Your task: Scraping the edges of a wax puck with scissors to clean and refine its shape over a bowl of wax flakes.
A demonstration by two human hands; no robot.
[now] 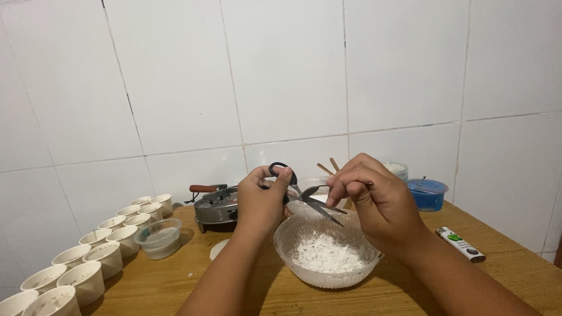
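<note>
My left hand [261,200] grips the black handles of a pair of scissors [307,198], whose blades are spread and point right. My right hand [374,202] pinches something thin and small beside the blades; I cannot make out what it is. Both hands hover over a clear ribbed bowl [287,240] that holds white flakes [325,255]. The bowl sits on a wooden table [175,281].
Two rows of small white cups [88,257] line the table's left side, next to a clear plastic cup [159,238]. A metal pot with a brown handle [216,205] stands behind my left hand. A blue tub [427,194], wooden sticks [328,167] and a lighter [461,244] lie right. White tiled wall behind.
</note>
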